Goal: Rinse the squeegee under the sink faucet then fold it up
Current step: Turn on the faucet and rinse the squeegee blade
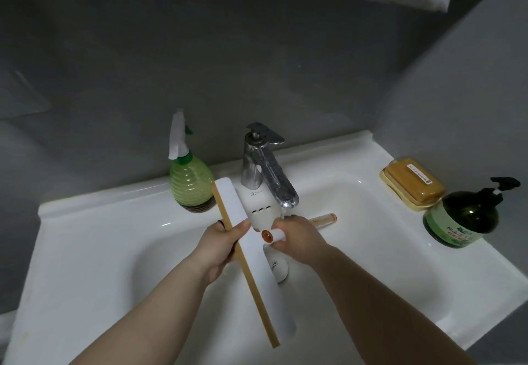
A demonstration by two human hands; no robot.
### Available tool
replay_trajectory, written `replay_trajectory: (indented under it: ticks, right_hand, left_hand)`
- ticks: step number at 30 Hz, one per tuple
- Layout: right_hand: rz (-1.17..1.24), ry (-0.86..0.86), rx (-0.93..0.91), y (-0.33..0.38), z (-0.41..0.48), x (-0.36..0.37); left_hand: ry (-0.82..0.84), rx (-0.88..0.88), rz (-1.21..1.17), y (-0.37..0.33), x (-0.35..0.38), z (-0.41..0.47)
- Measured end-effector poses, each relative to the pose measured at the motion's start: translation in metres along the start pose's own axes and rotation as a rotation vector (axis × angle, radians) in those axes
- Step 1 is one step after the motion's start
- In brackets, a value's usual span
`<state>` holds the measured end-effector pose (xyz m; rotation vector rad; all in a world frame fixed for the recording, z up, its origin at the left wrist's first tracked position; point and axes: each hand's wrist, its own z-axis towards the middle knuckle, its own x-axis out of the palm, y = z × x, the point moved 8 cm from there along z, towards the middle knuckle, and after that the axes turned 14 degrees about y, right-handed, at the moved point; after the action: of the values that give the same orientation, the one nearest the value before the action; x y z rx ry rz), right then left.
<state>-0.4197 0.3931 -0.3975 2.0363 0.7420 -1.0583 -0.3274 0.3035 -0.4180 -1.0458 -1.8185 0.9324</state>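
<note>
A long white squeegee [254, 267] with a tan rubber edge stretches diagonally over the white sink basin [120, 253]. My left hand [220, 247] grips its blade near the middle, thumb on the white face. My right hand [297, 240] is wrapped round the squeegee's short white handle, whose orange-capped end points left. The chrome faucet [264, 170] stands behind, and a thin stream of water from its spout falls onto my right hand.
A green spray bottle [191, 179] stands on the rim left of the faucet. A yellow soap box [413, 183] and a dark green pump bottle [464, 216] sit on the right rim. A small tan tube [324, 217] lies behind my right hand. The drain plug [277, 266] is below.
</note>
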Motion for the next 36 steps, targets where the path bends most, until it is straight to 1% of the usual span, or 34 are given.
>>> replay_trajectory:
  ticks: [2,6,11,13,17,19,21,25,28,32,36]
  right_hand:
    - [-0.021,-0.008,0.047,-0.011,0.003,-0.004]
    - [-0.056,-0.053,0.073,-0.016,0.002,-0.005]
    - [0.093,-0.044,-0.011,0.006,0.004,0.004]
    - [0.105,-0.014,0.002,0.007,0.004,0.004]
    - [0.038,-0.025,0.058,0.002,0.001,-0.003]
    - [-0.014,-0.034,0.115,-0.004,0.000,-0.004]
    - [-0.038,-0.032,0.123,-0.007,0.003,0.000]
    - [-0.046,-0.046,0.122,-0.011,0.008,0.005]
    - [-0.034,-0.088,0.133,-0.018,0.005,0.004]
    - [0.010,-0.146,0.141,-0.031,-0.005,-0.001]
    - [0.070,-0.082,0.183,-0.042,-0.007,-0.003]
  left_hand:
    - [0.017,0.001,-0.009,0.000,0.003,0.003]
    - [0.029,0.019,-0.007,-0.002,0.010,0.010]
    - [-0.001,0.034,0.009,-0.007,0.013,0.013]
    - [0.012,0.030,-0.016,-0.009,0.015,0.014]
    - [0.048,-0.012,-0.021,-0.007,0.017,0.014]
    - [0.104,-0.039,-0.023,-0.004,0.023,0.014]
    - [0.153,-0.043,-0.020,-0.001,0.028,0.013]
    - [0.099,-0.003,0.012,0.002,0.027,0.014]
    - [0.078,0.006,0.051,0.005,0.031,0.016]
    - [0.043,-0.016,-0.032,0.013,0.034,0.015]
    - [-0.007,-0.091,-0.125,0.012,0.037,0.014]
